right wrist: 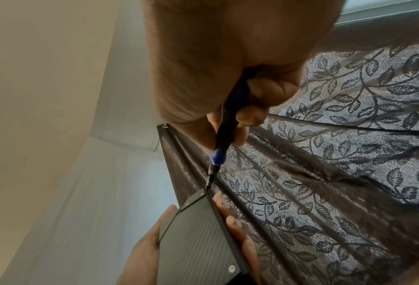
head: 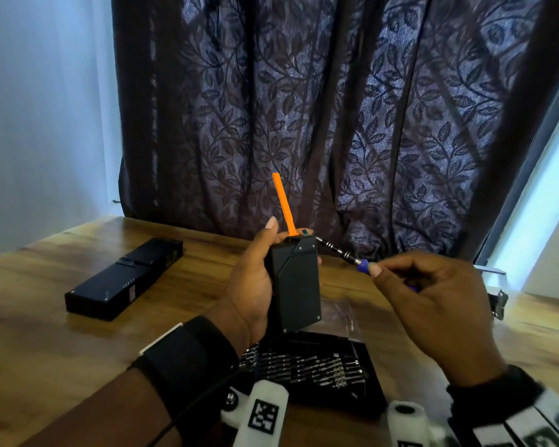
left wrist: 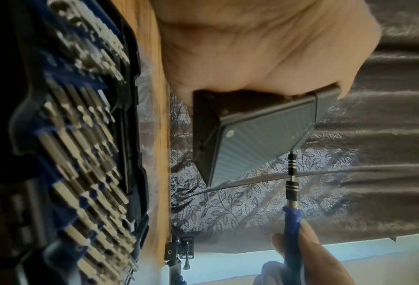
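My left hand (head: 255, 279) grips the upright black rectangular box (head: 296, 282); my right hand (head: 433, 301) pinches the blue-handled screwdriver (head: 352, 258), its tip at the box's top right corner.

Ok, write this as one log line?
left hand: grips black box | right hand: grips screwdriver | tip: at box's top corner

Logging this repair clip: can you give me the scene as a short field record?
Left hand: grips upright black rectangular box, orange flat strip sticking from its top
Right hand: pinches blue-handled precision screwdriver, tip at box's upper corner
Table: wooden; open black case of metal bits, long black box lying flat
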